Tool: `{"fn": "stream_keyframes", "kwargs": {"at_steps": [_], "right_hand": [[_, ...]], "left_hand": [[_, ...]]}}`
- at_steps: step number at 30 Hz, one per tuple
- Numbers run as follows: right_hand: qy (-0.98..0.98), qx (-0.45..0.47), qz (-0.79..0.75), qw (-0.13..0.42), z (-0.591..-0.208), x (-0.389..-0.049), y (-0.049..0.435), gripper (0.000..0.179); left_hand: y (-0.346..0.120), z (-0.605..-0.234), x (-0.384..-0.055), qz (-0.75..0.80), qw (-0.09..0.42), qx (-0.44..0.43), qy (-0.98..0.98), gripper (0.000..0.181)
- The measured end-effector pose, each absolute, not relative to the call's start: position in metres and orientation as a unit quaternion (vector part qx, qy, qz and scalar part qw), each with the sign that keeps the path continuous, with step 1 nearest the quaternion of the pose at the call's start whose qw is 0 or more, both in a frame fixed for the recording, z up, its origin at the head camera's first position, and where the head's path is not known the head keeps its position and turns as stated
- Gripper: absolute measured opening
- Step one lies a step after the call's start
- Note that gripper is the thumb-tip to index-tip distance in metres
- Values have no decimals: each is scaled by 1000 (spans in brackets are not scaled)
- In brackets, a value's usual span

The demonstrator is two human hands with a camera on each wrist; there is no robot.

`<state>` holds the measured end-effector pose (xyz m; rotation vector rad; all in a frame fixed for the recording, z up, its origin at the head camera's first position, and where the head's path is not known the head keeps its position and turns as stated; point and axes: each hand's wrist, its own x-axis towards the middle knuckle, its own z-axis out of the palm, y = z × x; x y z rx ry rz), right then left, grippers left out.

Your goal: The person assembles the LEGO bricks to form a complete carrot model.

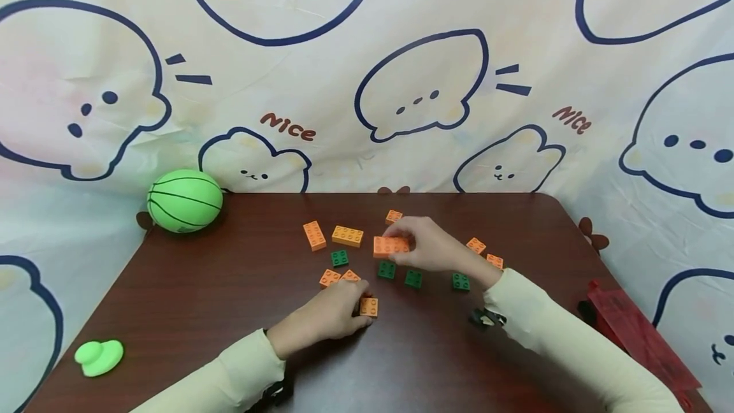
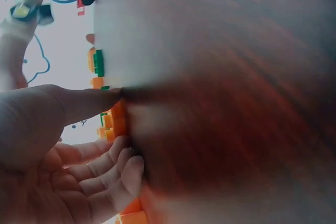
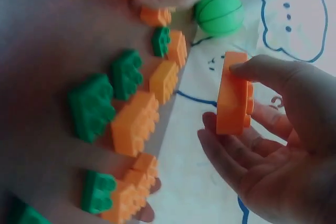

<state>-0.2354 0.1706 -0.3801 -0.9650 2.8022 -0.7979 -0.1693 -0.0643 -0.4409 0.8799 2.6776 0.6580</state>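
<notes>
My right hand (image 1: 429,245) pinches a long orange toy building brick (image 1: 390,247) between thumb and fingers. The right wrist view shows that held brick (image 3: 231,98) side-on, raised off the table. Nearer the front, my left hand (image 1: 328,312) grips a small square orange brick (image 1: 369,307) at the tabletop. Small orange bricks (image 1: 329,278) sit just beyond the left fingers, one partly covered by them. Between and around the hands lie green bricks (image 1: 387,269), a yellow-orange long brick (image 1: 347,236) and another orange long brick (image 1: 314,235).
On the dark wood table (image 1: 218,298), more orange bricks (image 1: 476,246) and a green brick (image 1: 460,282) lie by the right forearm. A green ball (image 1: 185,201) sits back left, a light green object (image 1: 99,357) front left, a red object (image 1: 636,336) along the right edge.
</notes>
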Motion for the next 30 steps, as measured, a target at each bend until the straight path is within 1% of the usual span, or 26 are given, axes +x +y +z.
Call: {"fn": "stream_keyframes", "kwargs": {"at_steps": [6, 12, 17, 21, 24, 30], "right_hand": [[893, -354, -266, 86, -398, -206, 177, 29], [886, -364, -264, 117, -411, -193, 176, 28], [879, -368, -280, 117, -426, -190, 171, 27], [872, -380, -293, 96, -436, -189, 165, 28], [872, -376, -301, 83, -439, -187, 159, 28], [873, -370, -305, 84, -440, -187, 153, 27]], "left_hand": [[-66, -441, -171, 288, 146, 307, 895, 17], [-62, -440, -174, 309, 158, 295, 890, 19], [-61, -439, -174, 325, 160, 295, 884, 19], [-63, -438, -175, 329, 159, 293, 883, 19], [-64, -436, -176, 326, 158, 291, 885, 19], [-65, -433, -175, 326, 173, 277, 887, 18]]}}
